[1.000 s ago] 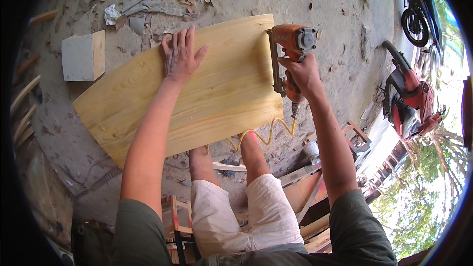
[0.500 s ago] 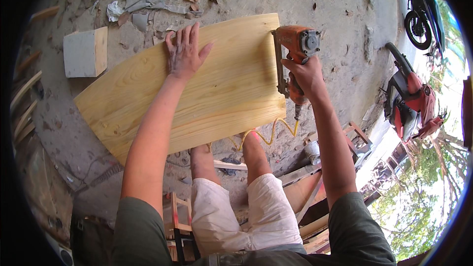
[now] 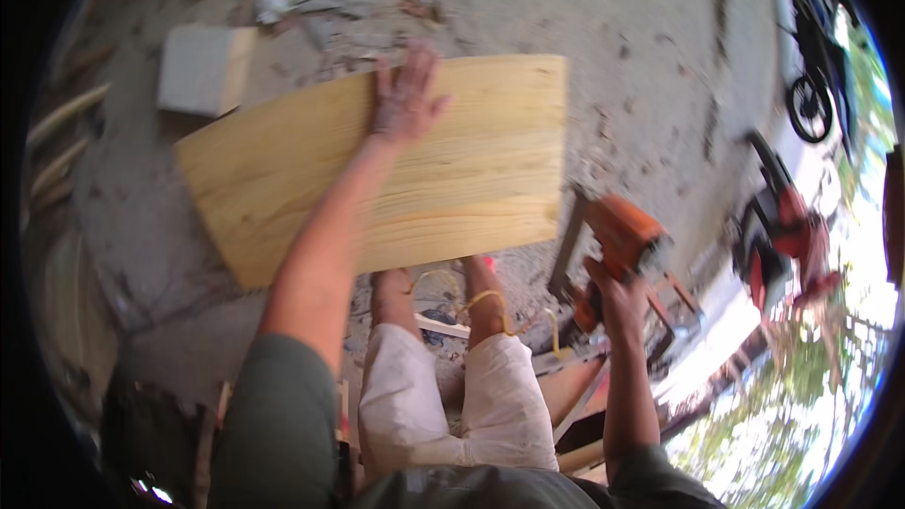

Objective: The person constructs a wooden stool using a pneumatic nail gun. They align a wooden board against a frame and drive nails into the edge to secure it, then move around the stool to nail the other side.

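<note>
A wide pale wooden panel [image 3: 471,170], tapering toward the left, lies in front of my legs. My left hand [image 3: 407,99] rests on its far edge, fingers stretched out and thumb apart. In my right hand [image 3: 617,297] is an orange pneumatic nail gun [image 3: 622,236], gripped by its handle. The gun is apart from the panel, off its near right corner, and blurred by motion. A yellow coiled air hose [image 3: 485,300] runs near my knees toward the gun. What supports the panel from below is hidden.
A white-sided wooden block [image 3: 203,71] stands beyond the panel's left end. Crumpled white paper [image 3: 273,5] and leaves litter the ground. Curved wood pieces [image 3: 66,113] lie at the far left. A red motorbike [image 3: 792,236] and a dark one [image 3: 815,66] stand at right.
My right hand has drawn the nail gun off the panel's right end, back toward me and to the right. The left hand stays on the far edge; the whole view has shifted.
</note>
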Action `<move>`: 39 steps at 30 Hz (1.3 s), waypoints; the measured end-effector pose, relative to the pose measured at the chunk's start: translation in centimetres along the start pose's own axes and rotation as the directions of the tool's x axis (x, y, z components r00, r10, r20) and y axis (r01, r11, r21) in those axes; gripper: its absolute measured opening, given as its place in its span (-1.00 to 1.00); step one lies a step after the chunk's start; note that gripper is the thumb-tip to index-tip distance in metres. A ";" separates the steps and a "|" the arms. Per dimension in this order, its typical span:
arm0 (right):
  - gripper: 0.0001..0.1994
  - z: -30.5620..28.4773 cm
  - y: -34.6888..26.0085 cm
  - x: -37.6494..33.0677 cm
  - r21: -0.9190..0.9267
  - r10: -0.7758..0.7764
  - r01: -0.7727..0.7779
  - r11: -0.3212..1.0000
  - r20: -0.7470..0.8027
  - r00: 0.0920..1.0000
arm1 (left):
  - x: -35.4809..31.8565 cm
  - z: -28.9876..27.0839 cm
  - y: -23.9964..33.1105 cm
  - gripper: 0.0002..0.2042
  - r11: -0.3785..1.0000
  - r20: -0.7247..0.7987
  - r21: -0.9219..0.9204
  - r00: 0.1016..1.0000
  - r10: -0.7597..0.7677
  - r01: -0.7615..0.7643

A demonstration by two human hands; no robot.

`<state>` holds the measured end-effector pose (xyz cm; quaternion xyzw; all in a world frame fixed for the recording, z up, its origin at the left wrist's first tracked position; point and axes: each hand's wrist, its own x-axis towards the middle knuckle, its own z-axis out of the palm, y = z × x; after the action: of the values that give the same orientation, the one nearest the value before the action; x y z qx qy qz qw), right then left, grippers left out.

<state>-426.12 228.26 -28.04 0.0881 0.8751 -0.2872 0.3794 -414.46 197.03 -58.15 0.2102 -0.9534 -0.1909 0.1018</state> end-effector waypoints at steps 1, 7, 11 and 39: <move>-0.70 0.0 -0.4 -1.7 0.073 0.007 -0.006 0.997 -0.003 1.000 | -1.3 -0.1 -0.1 -0.18 0.999 0.024 -0.045 1.000 -0.007 0.008; -0.62 0.7 -1.6 -5.1 0.228 -0.167 0.153 0.962 0.042 0.985 | -13.8 -4.0 3.8 -0.15 0.942 0.076 -0.107 0.947 -0.312 0.319; -0.71 3.6 -1.6 -3.7 0.108 -0.274 0.255 0.961 0.247 0.929 | -25.6 -7.6 3.7 -0.17 0.629 -0.103 0.049 0.631 -0.769 0.776; -0.63 53.7 -27.6 -13.4 -0.432 -0.348 0.901 0.026 0.841 0.413 | -52.4 -9.8 -12.6 -0.65 -0.494 0.521 -0.854 -0.289 -0.803 -0.166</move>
<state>-394.10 175.86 -35.79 -0.6258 0.6688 0.0583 0.3971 -360.54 206.39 -60.38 0.7173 0.0634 -0.5415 0.4339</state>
